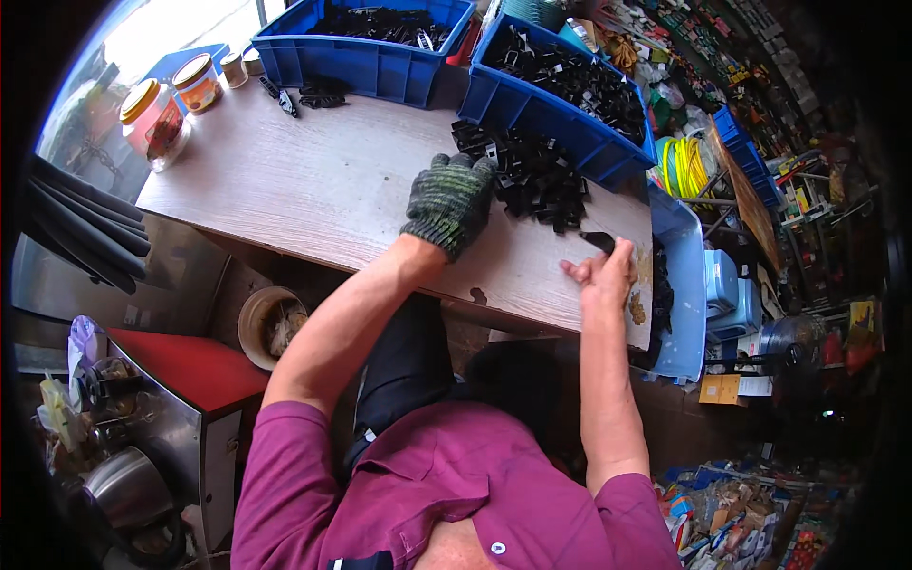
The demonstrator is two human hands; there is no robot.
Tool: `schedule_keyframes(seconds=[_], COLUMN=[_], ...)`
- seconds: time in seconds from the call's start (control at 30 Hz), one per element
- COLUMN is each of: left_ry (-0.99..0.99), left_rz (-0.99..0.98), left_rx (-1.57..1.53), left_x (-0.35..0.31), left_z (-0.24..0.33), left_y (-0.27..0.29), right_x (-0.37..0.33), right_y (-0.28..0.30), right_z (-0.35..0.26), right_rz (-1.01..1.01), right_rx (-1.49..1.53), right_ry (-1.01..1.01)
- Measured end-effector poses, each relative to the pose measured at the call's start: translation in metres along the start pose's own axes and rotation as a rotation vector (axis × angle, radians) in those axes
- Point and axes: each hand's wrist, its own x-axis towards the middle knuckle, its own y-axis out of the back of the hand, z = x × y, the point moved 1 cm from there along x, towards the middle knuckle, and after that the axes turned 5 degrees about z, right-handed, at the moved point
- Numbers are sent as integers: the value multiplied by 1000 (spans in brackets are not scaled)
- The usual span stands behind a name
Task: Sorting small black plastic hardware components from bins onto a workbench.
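One at a time, best hold the black piece (pixel 598 241), pinched in the bare right hand (pixel 603 275) at the bench's (pixel 332 195) near right; farther left, find the gloved left hand (pixel 451 204) curled, cannot tell whether gripping; avoid snagging the far pile (pixel 532 176) before the blue bin (pixel 546 122).

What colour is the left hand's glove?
The glove is mottled green and black, in the head view.

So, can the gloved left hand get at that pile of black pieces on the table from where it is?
Most likely yes: the gloved left hand is right beside the pile of black pieces on the table, and nothing seems to stand between them.
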Motion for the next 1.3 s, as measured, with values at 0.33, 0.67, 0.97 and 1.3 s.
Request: schedule_keyframes(seconds=[0.33,0.67,0.97,1.3], left_ry=[-118,117,-47,-109], left_rz=[-26,150,-92,-92], left_rx=[160,-277,-73,98], left_x=[4,-25,9,-12], left_z=[-19,-36,-26,-25], left_y=[-20,1,12,1], right_x=[77,26,-11,-22], right_y=[62,20,-19,-37], right_z=[-40,-1,13,22], right_rz=[366,-62,-358,-446], right_rx=[38,-149,-274,-329], right_ry=[130,111,61,84])
